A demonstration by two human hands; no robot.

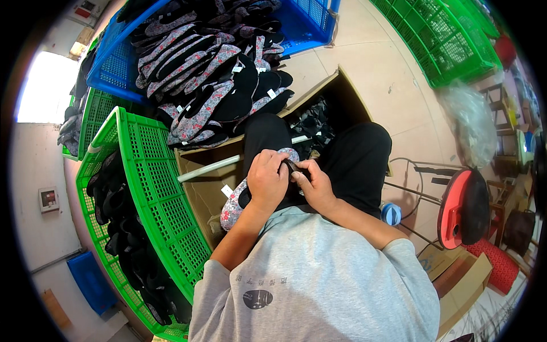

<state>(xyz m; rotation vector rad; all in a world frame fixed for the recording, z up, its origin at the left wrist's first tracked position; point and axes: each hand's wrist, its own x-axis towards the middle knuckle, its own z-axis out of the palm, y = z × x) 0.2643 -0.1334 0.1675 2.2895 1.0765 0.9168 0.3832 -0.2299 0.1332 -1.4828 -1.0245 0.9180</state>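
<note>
Over my lap, both hands are closed on one padded fabric piece [232, 210], grey-and-pink floral on one side and black on the other, with a white tag at its edge. My left hand [268, 178] grips its upper part, fingers curled inward. My right hand [314, 185] pinches a narrow black edge of it between thumb and fingers, close beside the left. The middle of the piece is hidden by my hands and left forearm. Beyond them a pale rod [211, 169] lies across an open cardboard box [351, 94] that holds small dark scraps [313, 122].
A heap of similar floral-and-black pieces [199, 68] fills a blue crate [114, 62] ahead-left. A green crate [159, 176] at my left holds black pieces [117, 228]. More green crates [439, 40] stand far right. On the right are a red-and-black round stool [456, 208] and a clear plastic bag [470, 122].
</note>
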